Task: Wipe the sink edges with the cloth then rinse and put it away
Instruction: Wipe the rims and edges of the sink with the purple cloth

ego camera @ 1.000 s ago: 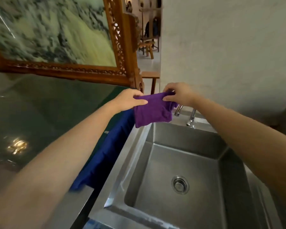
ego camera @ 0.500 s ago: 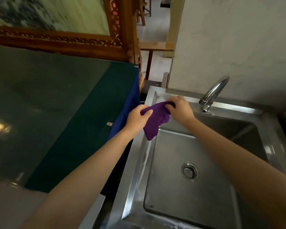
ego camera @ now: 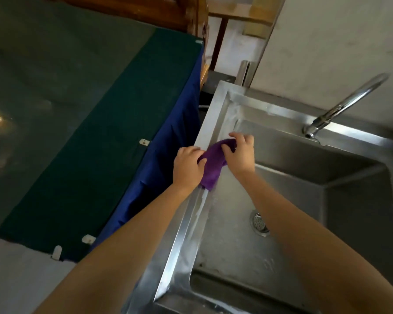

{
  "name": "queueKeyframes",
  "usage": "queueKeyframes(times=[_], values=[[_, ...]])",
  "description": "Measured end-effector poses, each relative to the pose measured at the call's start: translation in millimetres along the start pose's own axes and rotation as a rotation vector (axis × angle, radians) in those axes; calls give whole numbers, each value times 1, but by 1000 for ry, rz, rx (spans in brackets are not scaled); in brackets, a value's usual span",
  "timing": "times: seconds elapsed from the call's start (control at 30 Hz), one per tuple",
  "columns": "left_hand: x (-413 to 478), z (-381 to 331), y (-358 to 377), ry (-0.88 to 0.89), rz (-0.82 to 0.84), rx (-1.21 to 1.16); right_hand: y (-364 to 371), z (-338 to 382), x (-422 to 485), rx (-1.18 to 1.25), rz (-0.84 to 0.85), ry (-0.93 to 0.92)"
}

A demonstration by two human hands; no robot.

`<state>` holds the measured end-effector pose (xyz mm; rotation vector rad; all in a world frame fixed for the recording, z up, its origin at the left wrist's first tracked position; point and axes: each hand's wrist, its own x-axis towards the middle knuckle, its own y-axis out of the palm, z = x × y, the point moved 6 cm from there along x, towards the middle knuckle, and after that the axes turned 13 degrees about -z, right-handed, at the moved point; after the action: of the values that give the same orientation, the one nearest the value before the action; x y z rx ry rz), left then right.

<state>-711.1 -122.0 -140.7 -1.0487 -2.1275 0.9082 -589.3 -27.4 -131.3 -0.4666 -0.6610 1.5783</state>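
Observation:
A purple cloth [ego camera: 212, 165] is bunched between both my hands over the left rim of the steel sink [ego camera: 182, 234]. My left hand [ego camera: 187, 167] grips its near end at the rim's outer side. My right hand [ego camera: 238, 152] holds the far end, just inside the basin. The lower tip of the cloth hangs down onto the rim, where a white wet streak runs along the edge. The chrome faucet [ego camera: 340, 107] arches at the back right, with no water visible from it. The drain [ego camera: 260, 223] sits in the basin floor, partly behind my right forearm.
A table with dark green cloth [ego camera: 95, 137] and a blue skirt [ego camera: 168, 141] stands tight against the sink's left side. A carved wooden frame [ego camera: 191, 17] rises behind it. A pale wall [ego camera: 338, 41] backs the sink.
Both hands have come down with the cloth from the air at the back-left corner onto the left rim. The cloth went from spread flat to bunched. My view has tilted downward.

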Motion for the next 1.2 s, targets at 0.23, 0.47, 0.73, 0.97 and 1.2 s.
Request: queueKeyframes(times=[0.23,0.47,0.73,0.97,1.2], values=[[-6,16,15,77,-55,68,65,-28,-32,-167,266,-281],[-22,23,37,108,115,207,75,-37,5,-462,261,-422],[-10,24,53,188,174,372,71,-24,91,-591,326,-323],[28,17,71,173,167,467,72,-31,83,-231,330,-162],[30,16,73,174,116,477,85,-36,95,-363,87,-267]])
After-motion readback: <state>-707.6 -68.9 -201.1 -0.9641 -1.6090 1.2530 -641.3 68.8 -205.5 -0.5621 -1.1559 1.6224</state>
